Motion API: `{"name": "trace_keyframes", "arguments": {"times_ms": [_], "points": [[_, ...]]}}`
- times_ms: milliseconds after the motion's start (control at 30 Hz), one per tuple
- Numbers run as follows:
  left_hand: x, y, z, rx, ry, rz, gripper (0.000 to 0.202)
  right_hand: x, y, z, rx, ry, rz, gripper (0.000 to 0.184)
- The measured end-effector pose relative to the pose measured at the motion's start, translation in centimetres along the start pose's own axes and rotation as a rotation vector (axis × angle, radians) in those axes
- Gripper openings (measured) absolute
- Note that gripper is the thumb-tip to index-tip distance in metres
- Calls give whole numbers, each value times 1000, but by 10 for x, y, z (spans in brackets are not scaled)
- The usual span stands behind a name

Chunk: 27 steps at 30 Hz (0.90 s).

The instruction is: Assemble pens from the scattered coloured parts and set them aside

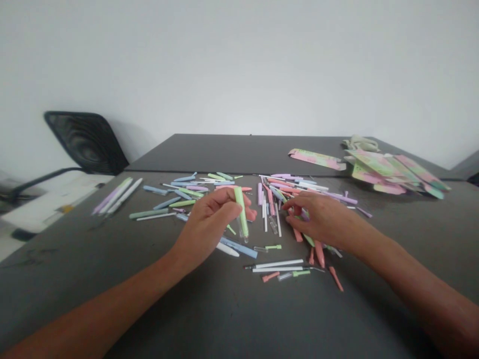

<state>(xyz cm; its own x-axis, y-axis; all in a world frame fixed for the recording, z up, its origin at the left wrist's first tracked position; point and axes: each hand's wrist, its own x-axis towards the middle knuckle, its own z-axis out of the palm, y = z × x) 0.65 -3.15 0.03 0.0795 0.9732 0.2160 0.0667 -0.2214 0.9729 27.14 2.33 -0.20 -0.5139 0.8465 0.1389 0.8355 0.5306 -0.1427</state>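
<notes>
My left hand point(207, 224) grips a pale green pen barrel point(241, 212) upright between thumb and fingers, its clear lower end pointing down at the table. My right hand point(320, 218) reaches over a loose heap of pastel pen parts point(277, 199), its fingers curled among them. A purple piece point(305, 215) shows beneath those fingers, but I cannot tell whether they hold it. Coral, blue, white and green caps and barrels lie scattered on both sides of my hands, with a blue pen point(238, 247) just below my left hand.
The parts lie on a dark grey table point(239, 319). Printed pastel cardboard sleeves point(396, 173) are piled at the back right. Several assembled pens point(117, 196) lie near the left edge. A black chair point(86, 142) stands beyond that edge, against a white wall.
</notes>
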Motion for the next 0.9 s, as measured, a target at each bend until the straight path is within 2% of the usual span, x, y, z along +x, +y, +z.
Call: {"name": "trace_keyframes", "arguments": {"times_ms": [167, 433, 900], "points": [[0, 2, 2, 51, -9, -4, 19, 2, 2, 4, 4, 13, 10, 26], [-4, 1, 3, -17, -47, -39, 14, 5, 10, 17, -27, 61, 48, 37], [-4, 6, 8, 31, -74, -53, 17, 7, -1, 19, -154, 65, 67, 45]]}}
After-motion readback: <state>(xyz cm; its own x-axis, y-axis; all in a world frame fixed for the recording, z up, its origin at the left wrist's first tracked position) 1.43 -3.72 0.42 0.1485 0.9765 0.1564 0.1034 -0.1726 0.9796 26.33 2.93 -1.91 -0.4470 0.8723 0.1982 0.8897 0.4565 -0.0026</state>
